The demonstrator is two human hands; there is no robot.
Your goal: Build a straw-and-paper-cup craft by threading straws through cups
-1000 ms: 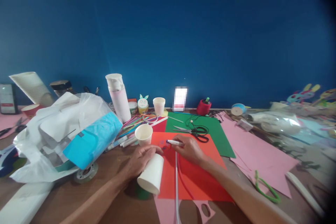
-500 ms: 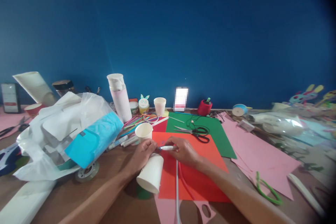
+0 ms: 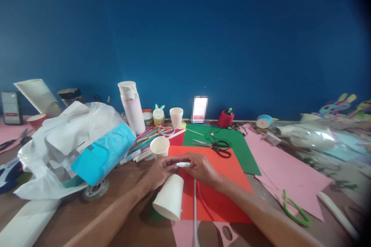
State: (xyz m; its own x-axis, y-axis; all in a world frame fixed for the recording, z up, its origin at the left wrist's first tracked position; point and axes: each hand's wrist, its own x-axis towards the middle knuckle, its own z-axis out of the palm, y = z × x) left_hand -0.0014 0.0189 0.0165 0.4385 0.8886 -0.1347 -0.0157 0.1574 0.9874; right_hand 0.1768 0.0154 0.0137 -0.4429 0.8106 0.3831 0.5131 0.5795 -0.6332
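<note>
The fingers of the right hand [image 3: 203, 169] pinched a slim white marker pen with a blue end [image 3: 184, 164], thumb and bent fingers closed around its rear part. The pen lay nearly level, its blue end pointing toward the left hand [image 3: 158, 171]. That hand's fingers were bent and bunched, their tips just beside the blue end; whether they gripped it could not be told.

Just below the left hand, a white paper cup on its side [image 3: 168, 198] had its open mouth turned toward the wearer; whether the hand touched it was unclear. Just behind the same hand stood an upright cream-white paper cup [image 3: 160, 147].

Under the right hand spread a flat orange-red paper sheet [image 3: 227, 168], crossed by a straight pale grey stem [image 3: 195, 206] and, beside it, a thin curved red strip [image 3: 204, 206]. Beyond lay a dark green paper sheet [image 3: 246, 156] bearing black-handled metal scissors [image 3: 213, 145] with parted blades.

Farther out on the brown worktop [image 3: 72, 218], a large pink paper sheet [image 3: 285, 164] lay to the right, near a bent bright green fuzzy stem [image 3: 303, 222]. To the left sat a crumpled translucent white plastic bag [image 3: 34, 177] with a shiny bright blue packet [image 3: 101, 158], and a tall white-and-pink flask [image 3: 133, 114] rose behind them.
</note>
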